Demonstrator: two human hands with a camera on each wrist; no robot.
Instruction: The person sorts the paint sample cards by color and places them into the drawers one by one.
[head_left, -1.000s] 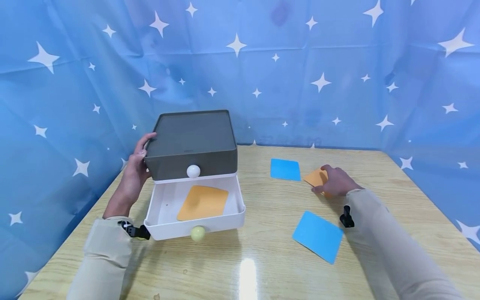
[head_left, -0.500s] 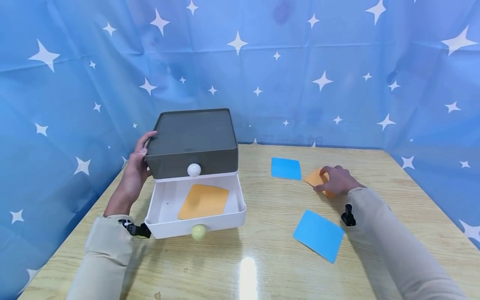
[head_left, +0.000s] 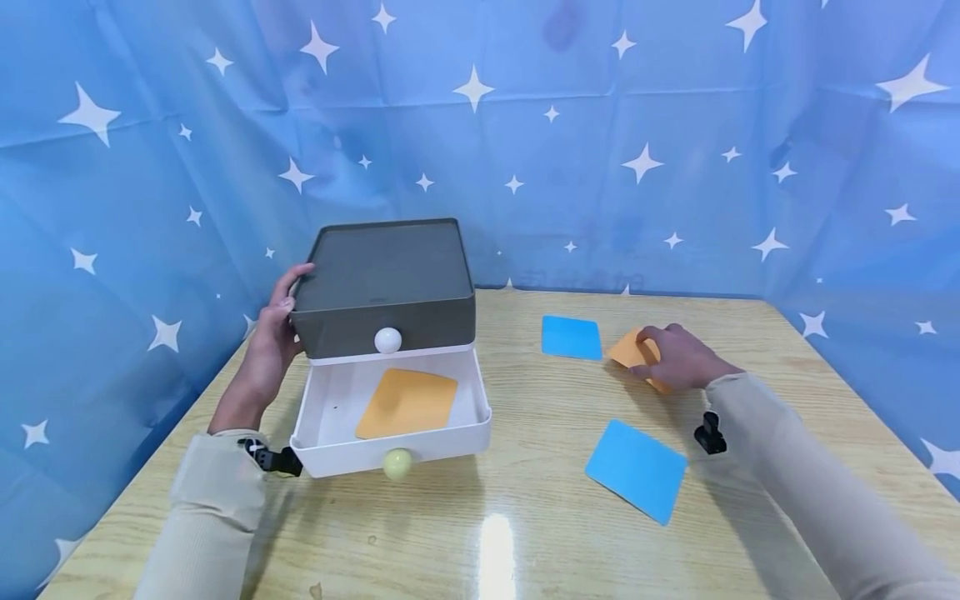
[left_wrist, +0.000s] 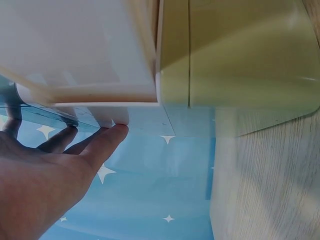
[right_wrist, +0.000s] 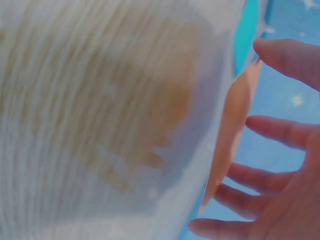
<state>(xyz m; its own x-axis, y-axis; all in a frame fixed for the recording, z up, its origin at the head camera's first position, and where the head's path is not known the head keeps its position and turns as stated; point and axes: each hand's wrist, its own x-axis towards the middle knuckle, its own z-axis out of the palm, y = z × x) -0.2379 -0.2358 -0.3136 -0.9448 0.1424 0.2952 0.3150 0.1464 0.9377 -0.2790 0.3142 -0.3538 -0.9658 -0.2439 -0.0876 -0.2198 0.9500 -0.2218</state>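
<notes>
My left hand (head_left: 264, 342) rests on the left side of a dark grey drawer box (head_left: 390, 262), one finger over its top edge. In the left wrist view, its fairly straight fingers (left_wrist: 112, 137) touch the side wall. The box's white drawer (head_left: 330, 457) is pulled out and holds an orange card (head_left: 408, 404). To the right, my right hand (head_left: 682, 358) holds a second orange card (head_left: 628, 348) between thumb and fingers, partly covering it. That card stands tilted off the table in the right wrist view.
One blue card (head_left: 572, 337) lies at the back, and another blue card (head_left: 637, 472) nearer the front, both flat on the wooden table (head_left: 540, 533). An olive-green lower tier (left_wrist: 250, 55) sits under the drawer. A blue star-patterned curtain (head_left: 555, 150) closes off the back and sides.
My right hand has moved slightly up and right, and the orange card under it now tilts up from the table. The left hand and the drawer box stay put.
</notes>
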